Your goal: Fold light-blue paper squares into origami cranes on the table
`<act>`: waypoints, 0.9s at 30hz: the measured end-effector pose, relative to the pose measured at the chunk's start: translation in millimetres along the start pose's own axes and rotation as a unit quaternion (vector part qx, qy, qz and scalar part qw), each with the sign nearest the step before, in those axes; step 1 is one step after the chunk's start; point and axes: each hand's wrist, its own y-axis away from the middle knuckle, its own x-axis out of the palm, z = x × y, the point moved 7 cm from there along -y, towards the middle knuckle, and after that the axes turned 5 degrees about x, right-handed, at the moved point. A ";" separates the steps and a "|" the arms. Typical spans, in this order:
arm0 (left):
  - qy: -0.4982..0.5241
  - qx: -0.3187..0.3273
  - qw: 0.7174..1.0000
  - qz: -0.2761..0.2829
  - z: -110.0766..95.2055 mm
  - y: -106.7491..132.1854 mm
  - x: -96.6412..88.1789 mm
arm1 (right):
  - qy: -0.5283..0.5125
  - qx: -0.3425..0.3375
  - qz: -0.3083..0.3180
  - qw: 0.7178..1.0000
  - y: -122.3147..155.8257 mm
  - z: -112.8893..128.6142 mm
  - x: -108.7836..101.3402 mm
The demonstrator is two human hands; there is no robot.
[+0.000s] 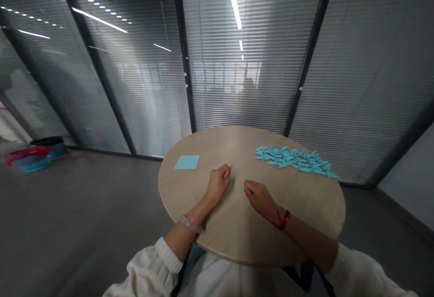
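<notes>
My left hand (pixel 219 181) rests on the round wooden table (pixel 210 224), fingers curled together with nothing visible in them. My right hand (pixel 257 194) lies a little to its right, also curled loosely, with no object seen in it. A pale bracelet sits on my left wrist and a red string on my right wrist. A small stack of light blue square paper (pixel 187 162) lies to the left of my left hand. Several folded blue paper cranes (pixel 294 158) are spread in rows at the table's far right.
Glass walls with closed blinds (pixel 237 62) stand behind the table. Coloured plastic baskets (pixel 32 157) sit on the grey floor at the far left. The floor around the table is open.
</notes>
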 end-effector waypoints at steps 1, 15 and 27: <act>-0.002 -0.002 1.000 -0.001 2.2 0.9 -7.2 | -0.008 -0.017 0.006 1.000 -1.4 9.8 4.2; -0.265 -0.207 0.911 -0.238 116.7 165.8 -291.3 | -0.075 -0.306 0.225 0.922 8.8 190.4 77.1; -0.534 -0.560 0.606 -0.186 110.9 530.1 -468.6 | -0.031 -0.442 0.452 0.774 52.9 286.0 151.3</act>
